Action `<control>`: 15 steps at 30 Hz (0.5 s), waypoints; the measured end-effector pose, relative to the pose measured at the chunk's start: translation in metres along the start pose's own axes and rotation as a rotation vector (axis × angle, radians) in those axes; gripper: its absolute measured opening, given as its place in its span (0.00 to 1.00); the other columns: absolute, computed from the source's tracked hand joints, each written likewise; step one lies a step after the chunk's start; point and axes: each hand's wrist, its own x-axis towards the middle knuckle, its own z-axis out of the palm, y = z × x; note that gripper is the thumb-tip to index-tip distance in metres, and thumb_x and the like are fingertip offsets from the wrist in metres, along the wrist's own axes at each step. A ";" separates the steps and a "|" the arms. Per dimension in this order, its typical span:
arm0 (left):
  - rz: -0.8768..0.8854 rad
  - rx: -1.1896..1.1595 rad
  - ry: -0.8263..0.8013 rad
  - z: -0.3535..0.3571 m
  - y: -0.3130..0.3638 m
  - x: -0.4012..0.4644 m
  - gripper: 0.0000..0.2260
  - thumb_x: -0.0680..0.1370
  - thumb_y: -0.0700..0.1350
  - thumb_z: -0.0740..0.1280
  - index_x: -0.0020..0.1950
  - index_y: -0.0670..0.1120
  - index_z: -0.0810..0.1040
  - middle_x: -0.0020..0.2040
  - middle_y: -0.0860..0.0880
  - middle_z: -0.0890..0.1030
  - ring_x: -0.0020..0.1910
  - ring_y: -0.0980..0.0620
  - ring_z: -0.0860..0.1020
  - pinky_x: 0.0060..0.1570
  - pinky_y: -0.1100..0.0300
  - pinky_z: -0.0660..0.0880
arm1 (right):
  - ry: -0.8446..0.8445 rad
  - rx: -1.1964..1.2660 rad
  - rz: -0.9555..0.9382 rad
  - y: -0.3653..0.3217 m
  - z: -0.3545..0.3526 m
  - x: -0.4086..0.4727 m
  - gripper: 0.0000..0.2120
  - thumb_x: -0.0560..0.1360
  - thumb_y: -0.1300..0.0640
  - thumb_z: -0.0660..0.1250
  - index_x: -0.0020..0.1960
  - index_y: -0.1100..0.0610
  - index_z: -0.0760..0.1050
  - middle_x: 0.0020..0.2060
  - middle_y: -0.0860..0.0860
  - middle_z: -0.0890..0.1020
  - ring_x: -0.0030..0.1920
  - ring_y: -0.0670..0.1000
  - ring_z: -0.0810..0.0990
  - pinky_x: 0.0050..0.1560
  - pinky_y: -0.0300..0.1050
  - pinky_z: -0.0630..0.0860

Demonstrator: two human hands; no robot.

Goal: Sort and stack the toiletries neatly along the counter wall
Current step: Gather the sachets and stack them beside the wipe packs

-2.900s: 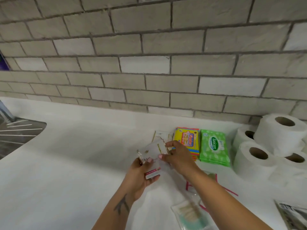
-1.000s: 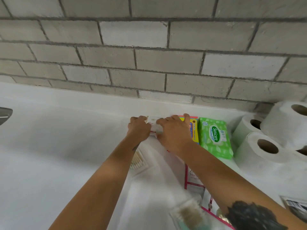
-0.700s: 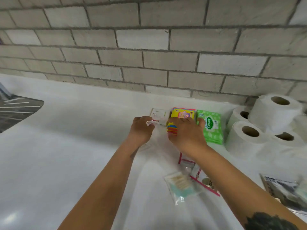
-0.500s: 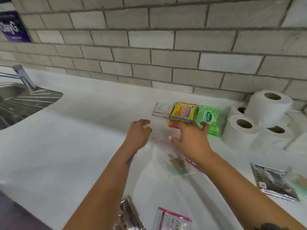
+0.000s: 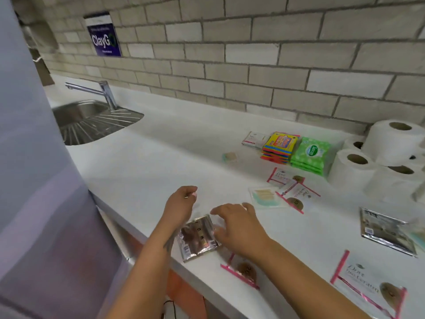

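Toiletries sat along the brick wall (image 5: 253,72): toilet rolls (image 5: 377,162), green wipes (image 5: 310,155), a yellow packet stack (image 5: 279,146). Near the bench (image 5: 161,162) edge, both hands hovered over a silver sachet (image 5: 197,238), left hand (image 5: 180,207) loosely curled, right hand (image 5: 239,226) spread, neither visibly gripping.

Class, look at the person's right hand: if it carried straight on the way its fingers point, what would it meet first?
The right hand points left, so its fingertips would probably first meet the silver sachet below them, or the left hand just beyond; depth is unclear.
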 end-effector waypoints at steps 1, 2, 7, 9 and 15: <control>-0.010 -0.021 0.011 -0.003 -0.005 -0.004 0.13 0.80 0.41 0.60 0.63 0.45 0.75 0.61 0.47 0.77 0.56 0.52 0.73 0.55 0.60 0.67 | -0.018 0.028 -0.063 -0.007 0.010 -0.002 0.22 0.71 0.46 0.65 0.64 0.46 0.71 0.60 0.46 0.76 0.62 0.50 0.72 0.66 0.50 0.58; -0.019 -0.040 0.021 -0.005 -0.010 -0.007 0.13 0.80 0.41 0.59 0.63 0.45 0.75 0.61 0.47 0.77 0.56 0.53 0.73 0.54 0.61 0.66 | -0.035 0.050 -0.119 -0.013 0.021 -0.004 0.24 0.69 0.45 0.65 0.64 0.46 0.71 0.60 0.47 0.76 0.62 0.51 0.73 0.64 0.49 0.61; -0.054 -0.102 0.047 -0.011 -0.024 -0.011 0.12 0.80 0.40 0.59 0.61 0.45 0.75 0.59 0.49 0.77 0.55 0.53 0.72 0.52 0.61 0.65 | -0.243 -0.084 -0.084 -0.031 0.058 -0.013 0.44 0.69 0.37 0.66 0.76 0.52 0.50 0.77 0.55 0.51 0.76 0.57 0.47 0.73 0.58 0.45; -0.055 -0.101 0.040 -0.013 -0.026 -0.012 0.12 0.80 0.39 0.58 0.61 0.45 0.75 0.59 0.49 0.77 0.55 0.54 0.72 0.52 0.61 0.65 | -0.235 -0.099 -0.059 -0.037 0.063 -0.016 0.41 0.72 0.39 0.64 0.77 0.53 0.49 0.77 0.57 0.49 0.76 0.58 0.46 0.73 0.59 0.45; -0.076 -0.112 0.009 -0.015 -0.031 -0.012 0.13 0.80 0.39 0.59 0.63 0.45 0.75 0.60 0.48 0.77 0.56 0.53 0.73 0.52 0.61 0.66 | -0.118 -0.074 -0.183 -0.045 0.070 -0.019 0.32 0.68 0.42 0.47 0.68 0.50 0.68 0.70 0.53 0.69 0.70 0.55 0.65 0.70 0.60 0.53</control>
